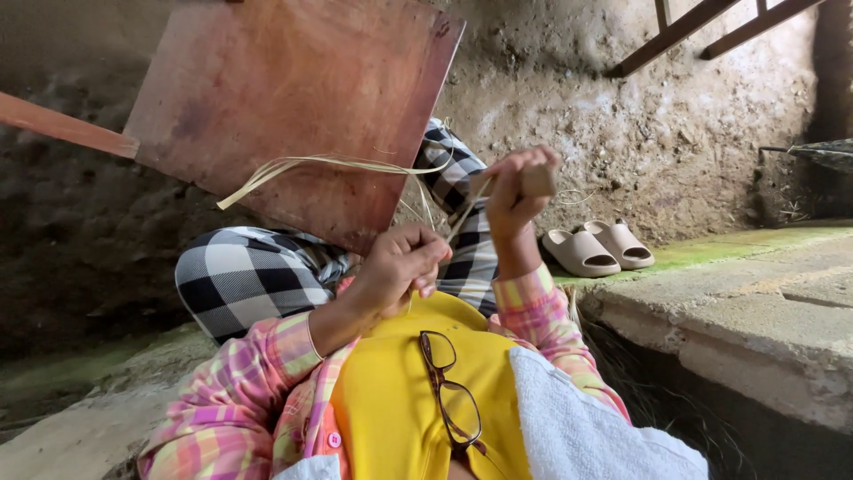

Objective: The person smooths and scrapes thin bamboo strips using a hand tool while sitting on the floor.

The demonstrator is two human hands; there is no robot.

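Both our hands closed on pale fibre strips, worked over our lap.

Nearest, glasses (451, 391) hang at our yellow top. Our left hand (402, 267) pinches the strips (329, 164) between curled fingers; our right hand (520, 191) is clenched around a small wooden block (538, 181), strips running through it. Beyond our checked knees leans a reddish board (293, 89); farther right, beige sandals (597, 246).

A reddish wooden board (293, 107) leans nearby. Beige slippers (597, 247) sit by a concrete ledge (755, 311). Eyeglasses (451, 391) hang on a yellow shirt (391, 400).
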